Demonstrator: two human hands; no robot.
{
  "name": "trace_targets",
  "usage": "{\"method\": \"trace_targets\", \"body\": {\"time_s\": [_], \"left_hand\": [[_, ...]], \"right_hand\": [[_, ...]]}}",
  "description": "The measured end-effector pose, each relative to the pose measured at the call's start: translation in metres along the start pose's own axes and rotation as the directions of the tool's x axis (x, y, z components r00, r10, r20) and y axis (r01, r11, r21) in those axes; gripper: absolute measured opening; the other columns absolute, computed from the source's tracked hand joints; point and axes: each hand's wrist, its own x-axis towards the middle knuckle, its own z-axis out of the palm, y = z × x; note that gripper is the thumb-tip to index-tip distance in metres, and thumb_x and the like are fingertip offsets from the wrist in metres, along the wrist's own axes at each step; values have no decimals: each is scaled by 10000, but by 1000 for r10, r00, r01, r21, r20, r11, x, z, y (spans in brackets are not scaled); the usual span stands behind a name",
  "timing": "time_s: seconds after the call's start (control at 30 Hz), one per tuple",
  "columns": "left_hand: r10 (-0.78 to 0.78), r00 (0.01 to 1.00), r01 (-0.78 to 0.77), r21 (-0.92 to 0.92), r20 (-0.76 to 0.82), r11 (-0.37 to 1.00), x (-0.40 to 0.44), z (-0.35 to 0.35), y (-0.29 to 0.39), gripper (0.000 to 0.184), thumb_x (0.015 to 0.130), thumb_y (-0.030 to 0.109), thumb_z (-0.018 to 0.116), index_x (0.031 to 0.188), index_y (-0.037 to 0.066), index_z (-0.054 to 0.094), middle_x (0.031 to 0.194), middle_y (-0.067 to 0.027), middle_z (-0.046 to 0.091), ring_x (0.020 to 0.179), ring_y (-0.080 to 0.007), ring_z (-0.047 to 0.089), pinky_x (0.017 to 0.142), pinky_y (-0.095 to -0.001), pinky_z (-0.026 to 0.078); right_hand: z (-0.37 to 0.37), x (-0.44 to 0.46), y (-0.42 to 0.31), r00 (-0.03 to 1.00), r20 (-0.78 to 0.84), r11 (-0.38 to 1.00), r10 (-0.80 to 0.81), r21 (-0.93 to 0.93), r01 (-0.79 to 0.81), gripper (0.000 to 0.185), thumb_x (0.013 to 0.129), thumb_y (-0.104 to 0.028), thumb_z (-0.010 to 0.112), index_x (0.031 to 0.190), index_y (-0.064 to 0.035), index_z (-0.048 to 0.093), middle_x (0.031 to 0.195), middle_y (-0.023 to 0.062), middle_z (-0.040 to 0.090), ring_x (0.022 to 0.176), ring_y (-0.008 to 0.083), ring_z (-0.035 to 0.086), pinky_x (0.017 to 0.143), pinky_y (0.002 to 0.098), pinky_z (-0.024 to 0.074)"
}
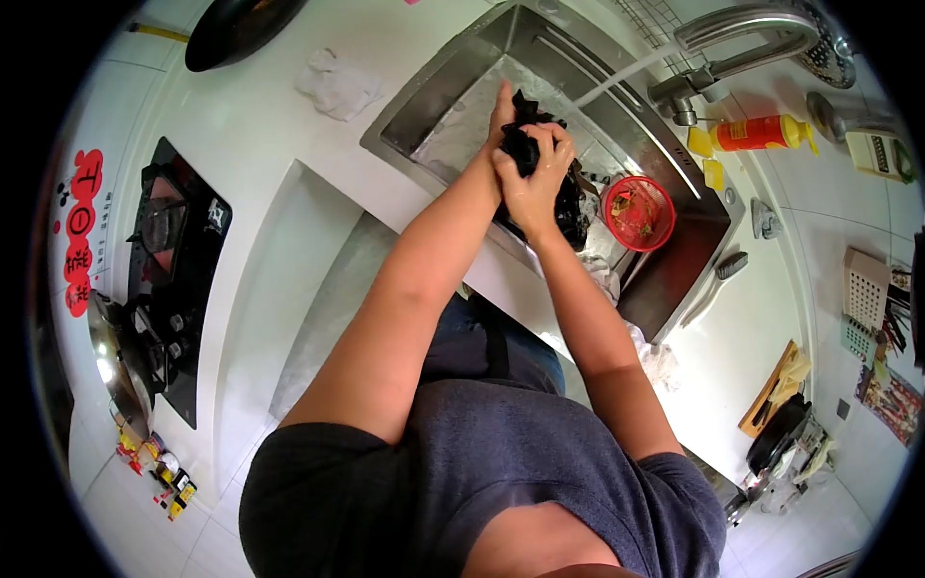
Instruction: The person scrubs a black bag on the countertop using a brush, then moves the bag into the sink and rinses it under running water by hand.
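Note:
Over the steel sink (pixel 390 120), my right hand (pixel 536 183) is closed around a bunched wet black cloth (pixel 521 149), with its fingers curled over the top. My left hand (pixel 502 114) is against the far-left side of the same cloth, its thumb side showing and its other fingers mostly hidden by the cloth. The two hands are close together. More black fabric (pixel 572 217) hangs below and to the right of my right hand in the sink. A stream of water (pixel 626 74) runs from the faucet (pixel 752 63) into the sink, beyond my hands.
A red basket (pixel 639 214) with scraps stands in the sink's right part. White cloths (pixel 337 85) lie on the left counter. A brush (pixel 718 284) and a yellow-and-red bottle (pixel 761 133) are at right. A gas stove (pixel 178 231) is at far left.

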Motion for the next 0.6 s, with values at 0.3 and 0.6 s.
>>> {"method": "trace_targets", "body": {"time_s": [0.3, 0.6], "left_hand": [[304, 869, -277, 124, -390, 953, 13, 15, -2, 219, 901, 228, 456, 930, 62, 597, 916, -86, 645, 825, -238, 628, 759, -396, 505], [212, 932, -257, -124, -294, 958, -12, 29, 0, 357, 910, 306, 366, 998, 63, 611, 988, -129, 645, 917, -312, 620, 879, -472, 478]], "right_hand": [[14, 48, 59, 966, -168, 970, 198, 178, -168, 575, 791, -381, 684, 1147, 28, 493, 1089, 211, 515, 1042, 331, 487, 878, 390, 383], [-29, 10, 24, 167, 681, -296, 713, 508, -809, 814, 791, -679, 522, 1261, -20, 436, 1192, 129, 489, 1045, 293, 484, 922, 458, 394]]}}
